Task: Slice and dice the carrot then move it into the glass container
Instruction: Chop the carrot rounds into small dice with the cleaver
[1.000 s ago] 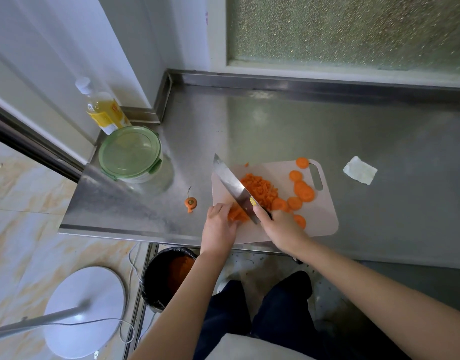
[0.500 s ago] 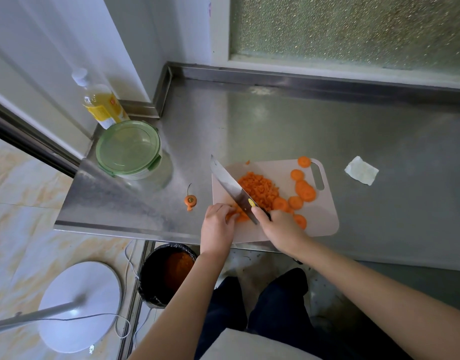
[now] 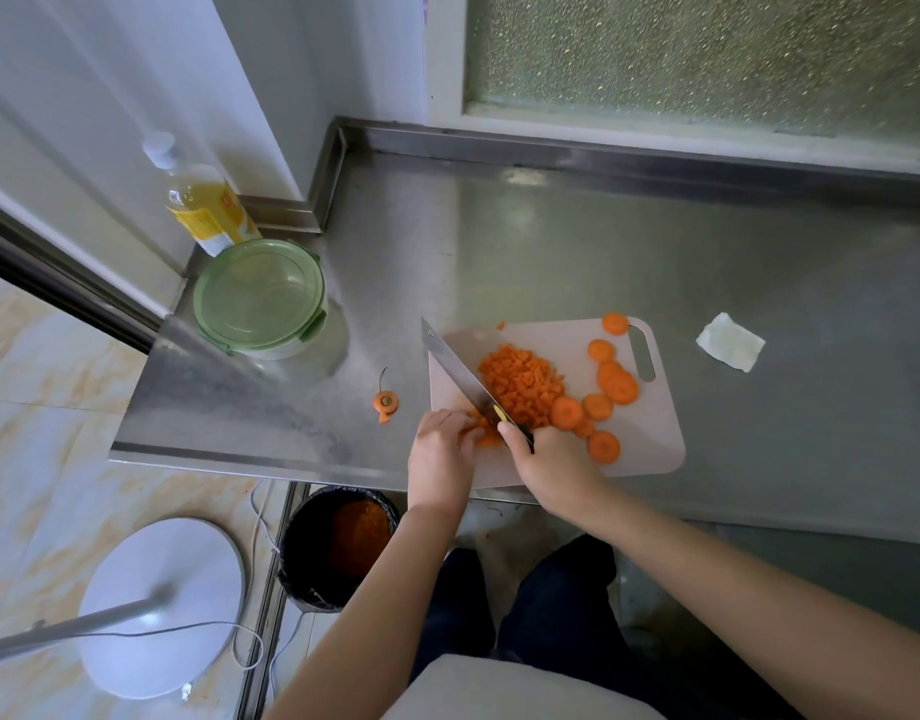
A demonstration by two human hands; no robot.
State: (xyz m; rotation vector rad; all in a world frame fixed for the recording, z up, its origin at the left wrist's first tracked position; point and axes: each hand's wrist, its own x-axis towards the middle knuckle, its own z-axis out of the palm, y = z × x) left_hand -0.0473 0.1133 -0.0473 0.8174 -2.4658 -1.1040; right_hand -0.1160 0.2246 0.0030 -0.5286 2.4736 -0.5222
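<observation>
A pale cutting board (image 3: 650, 449) lies near the counter's front edge. On it sit a heap of diced carrot (image 3: 520, 381) and several round carrot slices (image 3: 618, 383) to its right. My right hand (image 3: 554, 462) grips the handle of a knife (image 3: 455, 368), its blade angled up-left over the board's left side. My left hand (image 3: 439, 454) has its fingers curled on carrot pieces (image 3: 486, 438) beside the blade. The glass container (image 3: 260, 298), closed with a green lid, stands at the counter's left end.
A carrot top (image 3: 385, 402) with its stem lies on the steel counter (image 3: 551, 262) left of the board. An oil bottle (image 3: 203, 205) stands behind the container. A crumpled paper (image 3: 730, 341) is at right. A black bin (image 3: 338, 548) sits below the counter edge.
The knife and both hands stay at the board's front left, with only small shifts of the blade over the carrot pieces. The view has tilted slightly.
</observation>
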